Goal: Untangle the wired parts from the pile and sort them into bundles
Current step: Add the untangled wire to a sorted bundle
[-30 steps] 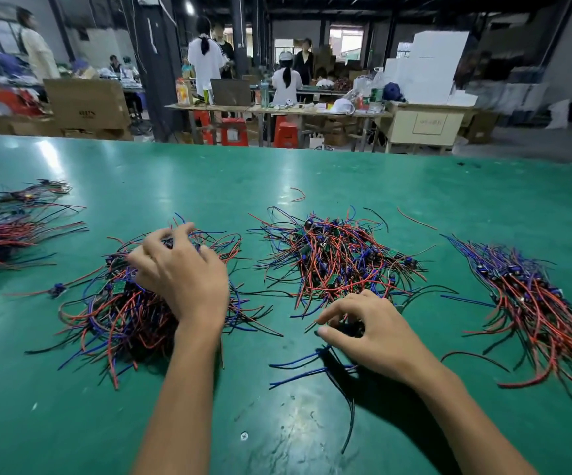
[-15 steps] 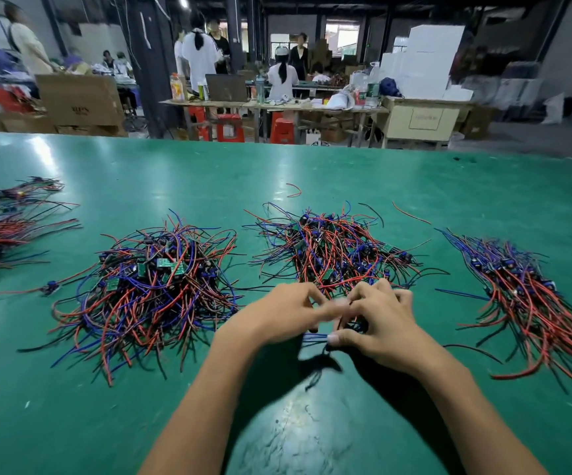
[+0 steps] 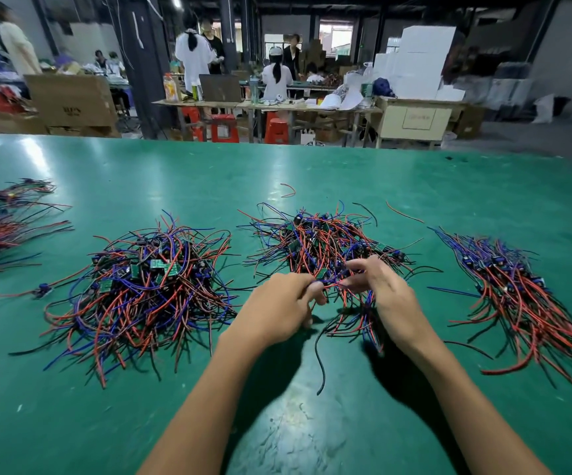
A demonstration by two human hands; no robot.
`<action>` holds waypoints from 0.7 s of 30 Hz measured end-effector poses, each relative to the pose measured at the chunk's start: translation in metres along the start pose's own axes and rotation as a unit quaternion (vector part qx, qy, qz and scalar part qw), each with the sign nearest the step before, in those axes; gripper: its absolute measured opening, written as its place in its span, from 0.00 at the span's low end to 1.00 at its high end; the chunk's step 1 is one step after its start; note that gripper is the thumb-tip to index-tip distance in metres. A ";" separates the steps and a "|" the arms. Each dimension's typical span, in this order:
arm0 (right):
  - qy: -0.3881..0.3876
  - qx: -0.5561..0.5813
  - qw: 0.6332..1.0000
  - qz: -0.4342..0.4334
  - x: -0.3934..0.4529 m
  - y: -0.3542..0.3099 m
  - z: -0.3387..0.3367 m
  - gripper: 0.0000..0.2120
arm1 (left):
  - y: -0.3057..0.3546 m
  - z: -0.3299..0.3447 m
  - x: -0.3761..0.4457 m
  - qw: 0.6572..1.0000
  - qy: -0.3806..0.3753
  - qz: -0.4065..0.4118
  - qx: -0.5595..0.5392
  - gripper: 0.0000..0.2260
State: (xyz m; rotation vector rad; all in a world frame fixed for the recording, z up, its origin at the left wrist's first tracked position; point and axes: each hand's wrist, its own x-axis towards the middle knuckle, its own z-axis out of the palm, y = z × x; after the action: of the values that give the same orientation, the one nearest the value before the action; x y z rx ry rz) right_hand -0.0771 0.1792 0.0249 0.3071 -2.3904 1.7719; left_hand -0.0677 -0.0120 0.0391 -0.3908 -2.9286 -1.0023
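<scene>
Pinching wired parts (image 3: 332,286), left hand (image 3: 279,305) meets right hand (image 3: 384,293).

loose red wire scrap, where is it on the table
In the head view, the red wire scrap lies alone on the green table, just beyond the middle wire pile, centre of frame.

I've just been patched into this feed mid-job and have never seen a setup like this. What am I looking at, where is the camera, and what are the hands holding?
There is no machine: a person works bare-handed, filmed by a wide-angle camera on their head looking forward and down. On the shiny green table lie heaps of red, blue and black wired parts with small green circuit boards: a tangled pile on the left, a middle pile, a straighter combed bundle on the right, another bundle at the far left edge. The left hand and right hand each pinch wires at the middle pile's near edge, pulling a part loose. Other workers stand at benches behind.
</scene>
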 end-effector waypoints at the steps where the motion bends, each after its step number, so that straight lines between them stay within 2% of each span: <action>1: 0.021 0.013 1.000 0.016 0.002 0.000 -0.002 0.22 | 0.000 0.001 0.001 0.999 0.018 -0.010 -0.033 0.16; 4: 0.014 -0.091 0.996 0.014 0.002 0.003 -0.009 0.08 | 0.002 0.002 0.003 0.995 0.054 -0.033 -0.075 0.18; 6: -0.063 -0.184 0.981 -0.004 0.001 0.004 -0.015 0.11 | 0.004 0.005 0.002 0.998 0.022 -0.047 -0.028 0.18; 8: -0.156 -0.271 0.950 -0.012 0.001 0.005 -0.021 0.13 | 0.006 0.014 -0.001 0.995 -0.004 -0.043 0.085 0.17; 10: -0.205 -0.293 0.934 -0.013 0.000 0.005 -0.025 0.15 | 0.009 0.022 -0.004 0.985 0.003 -0.021 0.172 0.21; 13: -0.173 -0.258 0.950 -0.035 0.001 0.007 -0.028 0.16 | 0.015 0.029 -0.003 0.985 0.018 -0.007 0.171 0.21; 18: -0.101 -0.317 0.940 -0.069 0.004 0.019 -0.027 0.15 | 0.018 0.032 -0.002 0.977 0.028 0.015 0.212 0.16; 21: -0.058 -0.332 0.939 -0.076 0.005 0.026 -0.030 0.14 | 0.015 0.022 -0.003 0.996 0.014 -0.018 0.090 0.14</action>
State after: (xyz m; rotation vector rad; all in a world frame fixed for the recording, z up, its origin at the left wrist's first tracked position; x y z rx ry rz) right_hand -0.0886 0.2143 0.0110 0.4888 -2.7742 0.8218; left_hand -0.0600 0.0127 0.0304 -0.3159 -2.9773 -0.7316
